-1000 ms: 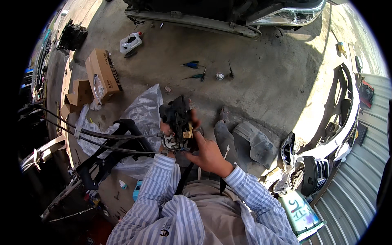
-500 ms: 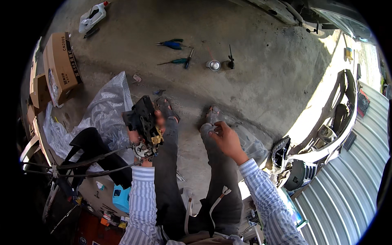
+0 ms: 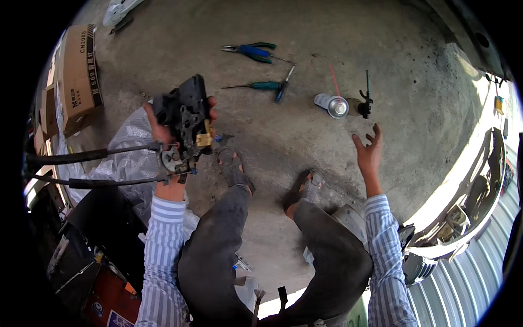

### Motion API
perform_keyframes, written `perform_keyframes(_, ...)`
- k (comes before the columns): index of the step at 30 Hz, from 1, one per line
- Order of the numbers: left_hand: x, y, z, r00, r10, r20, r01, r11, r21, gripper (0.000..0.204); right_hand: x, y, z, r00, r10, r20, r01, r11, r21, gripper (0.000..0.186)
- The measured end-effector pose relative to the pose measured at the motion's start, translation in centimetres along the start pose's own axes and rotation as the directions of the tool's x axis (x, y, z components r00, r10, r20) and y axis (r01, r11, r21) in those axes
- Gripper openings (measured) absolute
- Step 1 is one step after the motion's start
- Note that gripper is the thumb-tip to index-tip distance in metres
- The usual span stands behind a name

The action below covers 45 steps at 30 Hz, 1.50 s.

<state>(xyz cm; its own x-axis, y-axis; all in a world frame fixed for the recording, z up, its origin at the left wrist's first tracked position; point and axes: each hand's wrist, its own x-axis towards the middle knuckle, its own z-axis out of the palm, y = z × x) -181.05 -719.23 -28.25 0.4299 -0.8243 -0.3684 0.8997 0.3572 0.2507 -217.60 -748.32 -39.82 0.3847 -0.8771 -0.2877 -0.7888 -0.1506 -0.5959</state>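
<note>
My left hand [image 3: 157, 123] grips a black door latch mechanism [image 3: 188, 111] with a brass-coloured block and two black cables [image 3: 92, 155] trailing left. My right hand [image 3: 370, 155] is open, fingers bent and apart, just below a silver spray can [image 3: 336, 107] with a red straw and a dark container with a black nozzle [image 3: 364, 109]. Both containers stand on the concrete floor. Farther forward lie blue-and-green pliers [image 3: 249, 51], a green-handled screwdriver [image 3: 264, 85] and another slim tool [image 3: 286, 82].
Cardboard boxes [image 3: 79, 76] and crumpled clear plastic [image 3: 122, 141] lie at left. A bumper [image 3: 490, 180], a car part at top right [image 3: 474, 38] and corrugated metal [image 3: 452, 294] border the right. My legs and sandalled feet are below the hands. A white jug [image 3: 119, 10] sits top left.
My right hand has left the latch and moved forward and right toward the containers. My left hand has carried the latch forward and left. My view has shifted down, with my body bent forward.
</note>
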Motion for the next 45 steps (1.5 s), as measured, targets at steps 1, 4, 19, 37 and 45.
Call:
perform_keyframes(1, 2.3, -0.6, -2.6, 1.000, -0.001, 0.030, 0.000, 1.000, 0.024, 0.104, 1.9, 4.2, 1.4, 0.998, -0.024, -0.062, 0.025, 0.999, 0.020, 0.091)
perform_keyframes(4, 5.6, -1.2, -4.9, 0.999, -0.024, 0.026, 0.021, 0.993, 0.113, 0.106, 6.1, 7.4, 4.2, 0.998, -0.059, 0.002, 0.059, 0.998, 0.019, 0.092)
perform_keyframes(19, 14.8, 1.7, 7.2, 0.946, -0.105, 0.305, 0.047, 0.980, 0.191, 0.098, 11.9, 5.2, 3.4, 0.974, -0.073, -0.217, 0.204, 0.706, 0.678, 0.039)
perform_keyframes(37, 16.0, -3.7, 8.5, 0.878, -0.128, 0.461, 0.059, 0.985, 0.160, 0.098, -4.4, -22.5, -9.4, 0.501, -0.863, 0.069, 0.745, 0.470, 0.474, 0.051)
perform_keyframes(45, 15.6, -4.9, 9.4, 0.929, -0.061, 0.365, -0.013, 0.980, 0.199, 0.089, -4.8, -22.8, -6.9, 0.583, -0.783, 0.218, 0.607, 0.598, 0.524, 0.055)
